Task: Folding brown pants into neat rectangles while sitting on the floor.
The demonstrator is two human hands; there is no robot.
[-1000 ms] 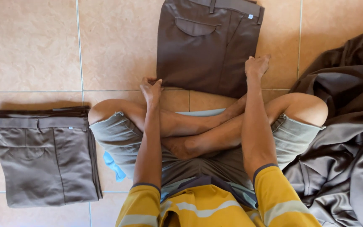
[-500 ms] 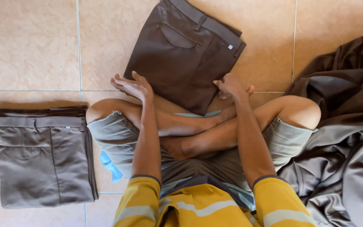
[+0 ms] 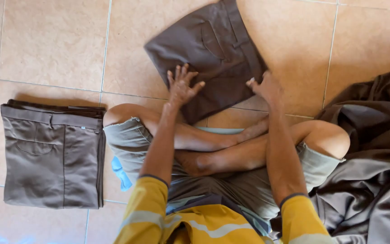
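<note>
Head view, looking straight down at my crossed legs on the tan tile floor (image 3: 55,40). My left hand (image 3: 182,86) lies flat with fingers spread on the near corner of the folded brown trousers (image 3: 206,52), which sit tilted in the upper middle of the frame, waistband and back pocket toward the top. My right hand (image 3: 266,88) rests at the bundle's right edge, fingers curled loosely against the cloth; neither hand pinches anything that I can see, both simply press or touch.

At the left of the frame a stack of folded trousers (image 3: 53,156) of the same colour lies square on the tiles, well apart from the bundle under my hands. At the right edge a heap of unfolded dark cloth (image 3: 371,167) is bunched beside my knee. A scrap of blue (image 3: 120,174) shows under my left thigh.

To handle this well, I judge the palm should stay flat so the layers under it do not slide apart, with the spread fingers holding the fold lines down. The right hand would do best supporting the edge evenly, since a tug at one corner could open the fold. The tiles look smooth, so the cloth should glide if the pressure is light and even.
</note>
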